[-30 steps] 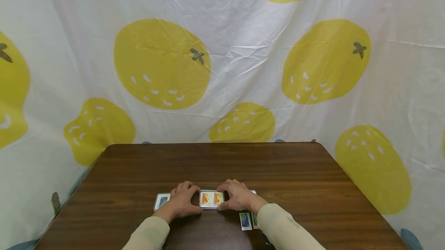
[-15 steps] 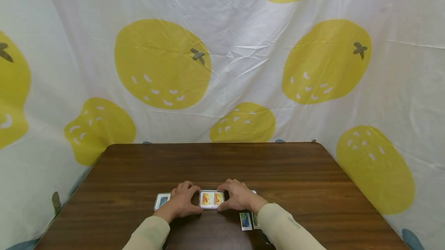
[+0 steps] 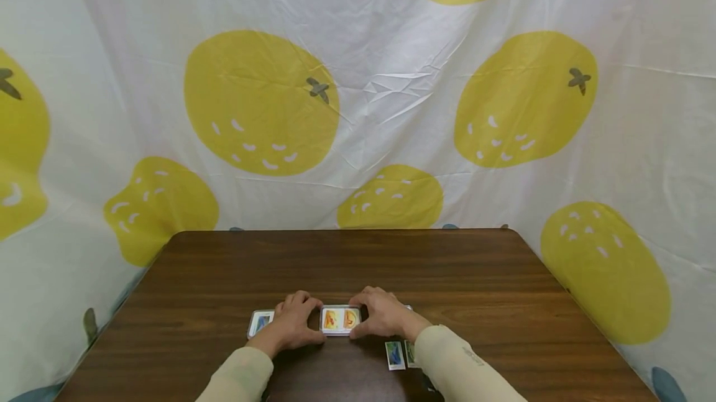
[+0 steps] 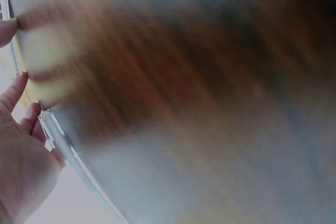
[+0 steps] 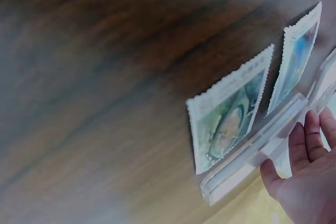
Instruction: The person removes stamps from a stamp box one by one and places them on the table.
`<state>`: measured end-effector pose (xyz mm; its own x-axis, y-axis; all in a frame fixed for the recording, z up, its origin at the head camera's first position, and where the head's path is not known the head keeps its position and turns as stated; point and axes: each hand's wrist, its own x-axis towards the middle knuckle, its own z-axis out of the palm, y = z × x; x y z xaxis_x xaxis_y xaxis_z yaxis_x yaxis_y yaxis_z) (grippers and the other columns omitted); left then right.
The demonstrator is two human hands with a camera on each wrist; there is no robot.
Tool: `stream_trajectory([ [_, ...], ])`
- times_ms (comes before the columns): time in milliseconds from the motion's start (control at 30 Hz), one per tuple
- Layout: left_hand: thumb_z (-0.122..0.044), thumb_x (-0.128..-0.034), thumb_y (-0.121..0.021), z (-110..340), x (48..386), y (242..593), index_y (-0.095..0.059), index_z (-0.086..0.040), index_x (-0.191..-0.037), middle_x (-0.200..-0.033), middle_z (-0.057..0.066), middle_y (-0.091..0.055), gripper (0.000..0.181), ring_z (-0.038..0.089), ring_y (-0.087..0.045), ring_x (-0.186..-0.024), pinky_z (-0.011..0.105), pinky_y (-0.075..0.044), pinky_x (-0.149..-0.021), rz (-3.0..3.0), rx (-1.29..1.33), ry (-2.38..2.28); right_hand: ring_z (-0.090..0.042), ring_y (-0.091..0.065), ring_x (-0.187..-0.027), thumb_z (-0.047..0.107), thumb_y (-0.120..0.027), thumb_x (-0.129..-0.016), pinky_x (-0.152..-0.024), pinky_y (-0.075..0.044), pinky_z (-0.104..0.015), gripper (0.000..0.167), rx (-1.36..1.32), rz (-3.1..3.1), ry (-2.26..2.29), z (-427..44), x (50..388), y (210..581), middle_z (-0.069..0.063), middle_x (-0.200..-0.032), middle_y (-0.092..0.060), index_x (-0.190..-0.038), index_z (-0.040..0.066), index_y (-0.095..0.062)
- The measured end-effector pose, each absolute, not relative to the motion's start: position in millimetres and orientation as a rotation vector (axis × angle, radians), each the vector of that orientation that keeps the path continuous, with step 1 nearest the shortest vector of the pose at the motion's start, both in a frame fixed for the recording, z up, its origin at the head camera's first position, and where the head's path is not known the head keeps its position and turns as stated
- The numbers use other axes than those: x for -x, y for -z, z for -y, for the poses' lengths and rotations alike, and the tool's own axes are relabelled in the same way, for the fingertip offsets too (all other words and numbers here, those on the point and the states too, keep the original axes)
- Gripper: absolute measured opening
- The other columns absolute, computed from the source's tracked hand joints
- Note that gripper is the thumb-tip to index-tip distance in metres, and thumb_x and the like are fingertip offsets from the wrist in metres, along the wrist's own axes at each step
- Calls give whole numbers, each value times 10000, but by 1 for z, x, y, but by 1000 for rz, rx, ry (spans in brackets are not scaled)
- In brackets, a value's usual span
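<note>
Clear case [image 3: 341,321] w/ two orange prints [image 3: 331,319] appears flat on table [image 3: 358,259] betw. hands, long axis L–R, approx. parallel to far table edge, well short of it. L hand [image 3: 292,321] pinches L end, thumb at near corner, finger at far; R hand [image 3: 383,315] pinches R end likewise. Neither hand clearly nearer.

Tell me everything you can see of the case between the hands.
The case is a flat rectangle, apparently clear plastic, showing two orange-and-yellow pictures side by side on white. It lies on the table, its long side running left to right. The left hand holds its left end, the right hand its right. Whether it is sealed cannot be told.
</note>
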<state>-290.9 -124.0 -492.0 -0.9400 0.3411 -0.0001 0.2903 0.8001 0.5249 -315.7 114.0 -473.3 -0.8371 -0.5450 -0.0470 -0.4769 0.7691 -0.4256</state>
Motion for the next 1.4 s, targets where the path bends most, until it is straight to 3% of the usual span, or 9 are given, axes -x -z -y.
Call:
stream_trajectory([
  [267,-365,-727,-810,125,291,493,-617,-123,-1220,-1284,136,-467,583,386,-399,-1241,619,-253,-1031,-2895,-510,-831,-209,-549,-1041,399,-862,-720,-949,-384,-513,592,872,-2826,651,-115,319,466,28,-1066,-596,-1210,118,-686],
  [767,-339,-710,-825,124,289,491,-628,-144,-1161,-1244,127,-478,529,384,-405,-1233,622,-267,-1021,-2919,-537,-824,-276,-533,-1121,351,-854,-756,-1009,-334,-586,547,784,-2849,659,-120,332,456,-20,-1120,-590,-1213,105,-680],
  [1400,-311,-711,-834,124,286,486,-624,-131,-1141,-1241,130,-473,511,390,-401,-1225,629,-264,-1014,-2903,-562,-832,-324,-528,-1153,317,-862,-742,-995,-345,-584,573,715,-2917,650,-137,354,462,-67,-1167,-590,-1235,97,-669],
])
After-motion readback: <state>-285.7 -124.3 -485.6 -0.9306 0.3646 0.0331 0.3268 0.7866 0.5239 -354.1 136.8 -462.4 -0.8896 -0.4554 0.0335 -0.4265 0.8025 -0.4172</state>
